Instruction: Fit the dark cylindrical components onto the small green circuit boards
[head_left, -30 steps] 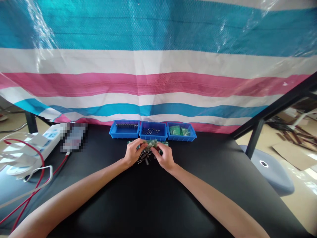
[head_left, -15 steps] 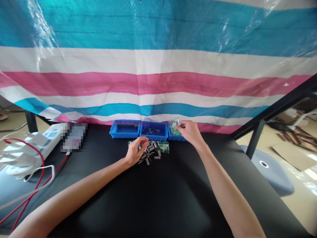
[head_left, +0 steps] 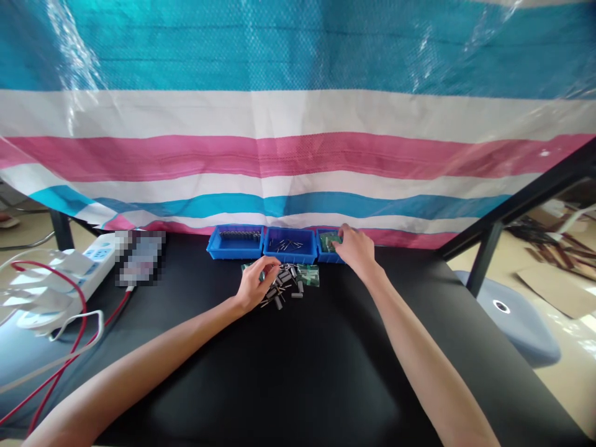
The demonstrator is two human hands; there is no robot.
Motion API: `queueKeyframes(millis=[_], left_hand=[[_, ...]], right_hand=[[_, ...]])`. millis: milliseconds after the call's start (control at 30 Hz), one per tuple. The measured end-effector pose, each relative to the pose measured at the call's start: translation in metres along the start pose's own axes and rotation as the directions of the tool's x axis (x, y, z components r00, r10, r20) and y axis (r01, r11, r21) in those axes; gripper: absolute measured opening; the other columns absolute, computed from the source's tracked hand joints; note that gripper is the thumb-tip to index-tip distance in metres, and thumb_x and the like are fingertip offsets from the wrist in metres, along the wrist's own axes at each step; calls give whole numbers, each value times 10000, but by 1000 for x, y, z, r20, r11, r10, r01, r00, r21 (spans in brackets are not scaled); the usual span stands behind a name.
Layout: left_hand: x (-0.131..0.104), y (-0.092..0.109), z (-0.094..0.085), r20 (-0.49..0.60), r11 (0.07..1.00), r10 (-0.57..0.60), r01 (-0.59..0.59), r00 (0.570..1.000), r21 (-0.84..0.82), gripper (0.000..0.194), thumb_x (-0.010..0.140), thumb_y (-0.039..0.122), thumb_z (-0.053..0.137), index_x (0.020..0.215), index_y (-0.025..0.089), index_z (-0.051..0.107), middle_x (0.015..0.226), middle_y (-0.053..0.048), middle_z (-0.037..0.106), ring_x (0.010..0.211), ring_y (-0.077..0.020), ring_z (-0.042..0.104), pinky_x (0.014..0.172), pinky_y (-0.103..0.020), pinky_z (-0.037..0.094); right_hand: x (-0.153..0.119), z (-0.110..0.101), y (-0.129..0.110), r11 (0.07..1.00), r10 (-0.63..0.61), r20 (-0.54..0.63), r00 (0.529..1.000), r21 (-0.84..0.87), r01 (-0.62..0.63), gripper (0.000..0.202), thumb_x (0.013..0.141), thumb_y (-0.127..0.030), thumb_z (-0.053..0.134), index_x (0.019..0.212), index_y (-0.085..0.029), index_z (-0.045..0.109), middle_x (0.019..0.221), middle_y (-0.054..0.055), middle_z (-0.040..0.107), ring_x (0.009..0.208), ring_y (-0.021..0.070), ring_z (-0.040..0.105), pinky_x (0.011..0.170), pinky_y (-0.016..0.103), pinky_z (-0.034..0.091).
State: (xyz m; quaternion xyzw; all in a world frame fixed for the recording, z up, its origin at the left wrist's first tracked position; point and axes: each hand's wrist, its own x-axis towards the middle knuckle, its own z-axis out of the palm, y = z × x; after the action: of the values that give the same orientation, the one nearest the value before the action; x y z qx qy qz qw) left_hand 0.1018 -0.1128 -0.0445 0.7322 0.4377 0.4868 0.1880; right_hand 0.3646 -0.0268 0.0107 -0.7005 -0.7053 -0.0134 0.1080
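My left hand (head_left: 255, 284) rests at the left side of a pile of small grey cylinders and metal pins (head_left: 283, 287). Its fingers are curved, with a gap between thumb and index finger, and I see nothing held in it. Over the right end of the right blue bin (head_left: 323, 256) is my right hand (head_left: 357, 251), thumb and fingers apart. A small clear packet with green in it (head_left: 328, 241) lies in that bin beside the fingertips. Another green packet (head_left: 309, 275) lies at the pile's right edge, and part of a further one shows behind my left hand.
The middle blue bin (head_left: 291, 253) holds loose metal pins; the left blue bin (head_left: 235, 250) has a row of small metal parts. A power strip (head_left: 95, 261) with red and white cables and a blurred device (head_left: 142, 257) are at left. A striped tarp (head_left: 298, 155) hangs behind.
My right hand has let go of the clear packet, which now lies lower in the right bin, and its fingers have spread. My left hand has stayed in place.
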Motion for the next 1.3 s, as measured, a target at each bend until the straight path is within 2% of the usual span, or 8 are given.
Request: queueKeyframes(millis=[200,533,733,867,933,1033,1167,1300], left_hand=[[-1,-3,1,-1,1000,-3,3,1000,-10,135,920,276,512,953,177,598,831,-26,649,670,-102,575,672,-219,474],[-2,-2,0,16,999,-17,18,1000,-40,144,922,282,506,939,178,604,807,-21,627,598,-86,543,609,-209,463],[-7,-7,2,-140,985,-71,47,988,-167,144,923,292,513,946,176,594,791,-14,613,535,-69,523,546,-202,449],[2,-1,-8,-191,981,-84,48,978,-189,129,928,282,507,952,176,577,778,-8,603,506,-61,504,513,-199,434],[10,5,-19,-124,995,-24,12,992,-95,127,927,265,507,949,176,594,776,-15,617,559,-78,537,557,-206,457],[19,9,-38,75,983,141,-148,987,104,144,918,251,522,992,179,623,895,-56,658,756,-134,609,704,-251,502],[14,-2,-54,491,897,253,-393,833,203,465,864,427,603,1280,231,537,1252,-117,598,1173,-256,546,1012,-420,436],[0,-19,-52,695,869,176,-442,697,223,820,818,594,578,1489,256,249,1543,-130,286,1431,-321,254,1155,-489,259]], right_hand=[[0,13,-2,941,-329,-53,943,66,332,279,848,-78,523,981,-198,737,1077,65,680,1070,228,561,923,308,437],[6,16,-2,957,-279,39,960,94,274,197,840,-151,614,980,-177,750,1047,91,702,1059,249,590,930,348,433],[-12,-8,-21,903,-303,-175,937,263,341,212,844,-115,556,921,-186,741,947,70,701,862,197,633,786,290,463],[-43,-19,-43,793,-530,58,846,389,470,93,791,-174,660,790,-227,736,717,8,695,652,163,627,610,255,414],[-59,-13,-50,785,-579,195,792,395,477,168,740,-254,746,906,-236,734,708,9,700,648,186,645,589,257,412],[-78,6,-50,818,-560,244,792,311,483,465,726,-368,773,1147,-203,668,995,97,716,856,267,678,682,296,462],[-90,25,-46,840,-535,265,803,270,470,506,787,-432,716,1211,-174,616,1154,139,668,937,292,676,754,330,482],[-91,30,-46,821,-548,191,815,308,480,253,828,-337,686,1033,-191,653,980,89,705,850,239,681,710,290,461]])
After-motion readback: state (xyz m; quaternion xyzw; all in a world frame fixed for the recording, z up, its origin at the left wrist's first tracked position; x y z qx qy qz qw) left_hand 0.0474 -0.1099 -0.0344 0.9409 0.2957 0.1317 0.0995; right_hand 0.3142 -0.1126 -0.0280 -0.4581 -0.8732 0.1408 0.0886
